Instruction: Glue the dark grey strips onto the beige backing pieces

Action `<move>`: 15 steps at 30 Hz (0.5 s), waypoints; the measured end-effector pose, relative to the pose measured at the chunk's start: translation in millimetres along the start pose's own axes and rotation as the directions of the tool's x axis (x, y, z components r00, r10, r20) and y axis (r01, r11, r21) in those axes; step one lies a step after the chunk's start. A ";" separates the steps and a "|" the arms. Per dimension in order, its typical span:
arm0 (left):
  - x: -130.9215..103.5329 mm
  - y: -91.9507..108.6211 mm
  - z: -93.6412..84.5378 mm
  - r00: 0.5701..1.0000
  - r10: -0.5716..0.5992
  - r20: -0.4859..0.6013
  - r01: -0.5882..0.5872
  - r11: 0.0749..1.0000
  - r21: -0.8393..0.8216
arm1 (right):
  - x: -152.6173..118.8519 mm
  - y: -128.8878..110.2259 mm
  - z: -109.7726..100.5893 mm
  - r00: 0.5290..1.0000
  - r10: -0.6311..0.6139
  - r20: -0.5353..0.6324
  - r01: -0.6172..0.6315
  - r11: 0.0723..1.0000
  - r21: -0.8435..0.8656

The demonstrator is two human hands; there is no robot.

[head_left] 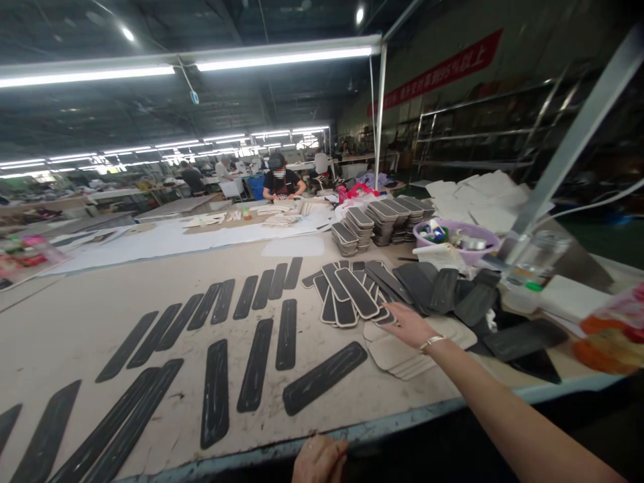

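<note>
My right hand (408,325), with a bracelet at the wrist, reaches over a fan of light backing pieces (422,349). Its fingers are apart and touch the edge of a loose pile of dark, light-rimmed strips (356,293). Near the front edge of the table, my left hand (319,459) is curled, its fingers bent together; whether anything is inside is hidden. Several dark elongated strips (215,392) with glossy marks lie spread out to the left, and one (325,378) lies aslant just beyond my left hand.
Neat stacks of rimmed strips (385,221) stand behind the pile. A purple basin (473,251) with small items, a clear jar (546,255) and a slanted metal post (573,147) are at the right. A person (282,180) works at the far side.
</note>
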State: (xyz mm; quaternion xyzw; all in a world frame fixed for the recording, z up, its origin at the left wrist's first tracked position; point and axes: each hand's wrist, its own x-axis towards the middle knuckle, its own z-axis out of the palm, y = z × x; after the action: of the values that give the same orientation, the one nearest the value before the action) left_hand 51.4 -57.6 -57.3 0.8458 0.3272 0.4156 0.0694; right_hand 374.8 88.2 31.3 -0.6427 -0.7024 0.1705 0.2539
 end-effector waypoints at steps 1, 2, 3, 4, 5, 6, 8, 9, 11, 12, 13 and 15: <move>0.8 1.6 -3.1 0.999 -0.010 0.041 0.011 1.000 -0.027 | -10.3 4.3 2.1 0.996 -0.050 0.081 0.052 0.998 -0.023; 1.7 3.7 -6.3 0.997 -0.031 0.077 0.034 0.998 -0.050 | -19.4 8.4 4.0 0.985 -0.086 0.148 0.093 0.995 -0.044; 2.6 6.0 -9.3 0.993 -0.057 0.107 0.064 0.996 -0.068 | -26.7 12.1 5.5 0.974 -0.109 0.201 0.124 0.990 -0.065; 3.4 8.6 -12.0 0.988 -0.086 0.129 0.097 0.992 -0.080 | -32.0 15.3 6.5 0.963 -0.123 0.240 0.147 0.985 -0.085; 4.0 11.1 -14.2 0.983 -0.114 0.145 0.127 0.988 -0.086 | -35.1 18.0 7.0 0.954 -0.129 0.270 0.163 0.981 -0.106; 4.4 13.4 -15.9 0.978 -0.135 0.160 0.150 0.985 -0.084 | -36.3 20.1 7.0 0.947 -0.133 0.292 0.175 0.977 -0.123; 4.7 17.6 -18.3 0.969 -0.170 0.180 0.184 0.981 -0.066 | -34.9 22.8 5.8 0.934 -0.146 0.325 0.203 0.967 -0.151; 4.7 19.3 -19.3 0.965 -0.183 0.190 0.196 0.979 -0.055 | -33.2 23.7 5.0 0.927 -0.163 0.338 0.228 0.960 -0.163; 4.7 22.0 -21.1 0.962 -0.190 0.196 0.203 0.978 -0.046 | -30.6 25.4 4.1 0.911 -0.213 0.353 0.288 0.941 -0.177; 4.7 22.8 -22.0 0.963 -0.188 0.191 0.200 0.979 -0.048 | -30.1 26.6 4.2 0.906 -0.242 0.348 0.319 0.930 -0.182; 4.7 23.3 -22.8 0.966 -0.183 0.184 0.195 0.979 -0.052 | -30.5 27.9 4.8 0.903 -0.268 0.334 0.342 0.921 -0.187; 4.4 23.0 -23.4 0.971 -0.170 0.168 0.182 0.982 -0.057 | -32.9 30.5 6.5 0.910 -0.304 0.281 0.364 0.911 -0.194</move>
State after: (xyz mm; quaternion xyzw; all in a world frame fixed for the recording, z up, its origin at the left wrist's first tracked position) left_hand 47.2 -76.4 -30.3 0.8414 0.3790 0.3491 0.1631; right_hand 397.4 59.7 4.2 -0.5121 -0.8440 0.1150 0.1105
